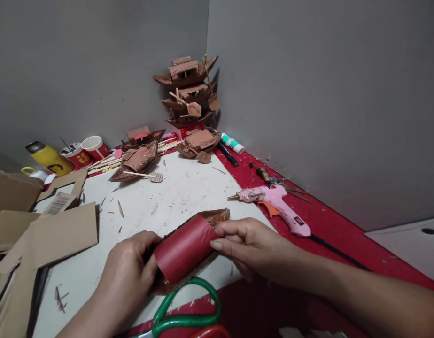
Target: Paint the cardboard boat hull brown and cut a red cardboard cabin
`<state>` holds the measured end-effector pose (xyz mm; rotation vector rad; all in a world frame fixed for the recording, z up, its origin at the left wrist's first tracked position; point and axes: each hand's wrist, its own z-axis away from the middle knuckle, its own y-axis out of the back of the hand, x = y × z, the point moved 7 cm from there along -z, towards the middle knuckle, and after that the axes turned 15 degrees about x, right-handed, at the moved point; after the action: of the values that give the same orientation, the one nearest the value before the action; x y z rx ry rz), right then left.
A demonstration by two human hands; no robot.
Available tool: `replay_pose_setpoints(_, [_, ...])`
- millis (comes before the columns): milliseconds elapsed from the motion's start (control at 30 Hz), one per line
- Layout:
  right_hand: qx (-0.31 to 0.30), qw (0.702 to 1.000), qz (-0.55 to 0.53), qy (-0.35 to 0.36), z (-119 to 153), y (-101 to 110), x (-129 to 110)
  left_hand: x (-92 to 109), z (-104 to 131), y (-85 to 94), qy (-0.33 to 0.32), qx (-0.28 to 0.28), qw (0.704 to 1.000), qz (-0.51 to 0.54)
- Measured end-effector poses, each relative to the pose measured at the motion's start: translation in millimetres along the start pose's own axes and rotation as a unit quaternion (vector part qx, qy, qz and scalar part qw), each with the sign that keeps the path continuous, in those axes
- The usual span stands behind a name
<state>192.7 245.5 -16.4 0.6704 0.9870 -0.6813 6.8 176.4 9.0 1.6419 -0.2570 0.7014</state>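
Note:
A curved sheet of red paper (pixel 185 248) arches over a small brown cardboard boat hull (pixel 221 216) in front of me. My left hand (pixel 130 265) is closed around the near-left end of the hull, its thumb and fingers beside the paper's left edge. On the other side, my right hand (pixel 254 246) pinches the paper's right edge between thumb and forefinger. Much of the hull lies hidden under the paper and behind my hands. Just below the boat are green-handled scissors (pixel 189 321), partly cut off by the frame.
A pink glue gun (pixel 273 199) lies on the red tabletop (pixel 338 244) at right. Finished model boats (pixel 141 159) stand at the back, several stacked in the corner. Cardboard pieces (pixel 67 234) crowd the left. Paper cups (pixel 94 148) and a yellow bottle (pixel 51 158) stand behind them.

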Motion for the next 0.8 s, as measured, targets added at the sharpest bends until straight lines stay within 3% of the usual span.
replay_pose_setpoints(267, [0.001, 1.0, -0.015, 0.005, 0, 0, -1, -1, -1, 2.0, 0.066, -0.008, 0.99, 0.123])
replay_pose_setpoints(533, [0.015, 1.0, -0.008, 0.021, 1, 2, 0, -9, -3, 12.8, 0.059, -0.063, 0.987, 0.139])
replay_pose_setpoints(667, [0.053, 0.998, 0.011, 0.028, 1, 11, -1, -15, -5, 23.6, 0.056, -0.056, 0.992, 0.096])
replay_pose_setpoints(800, [0.152, 0.984, 0.03, 0.091, 6, 34, -15, -11, -11, 41.4, 0.051, 0.011, 0.996, 0.071])
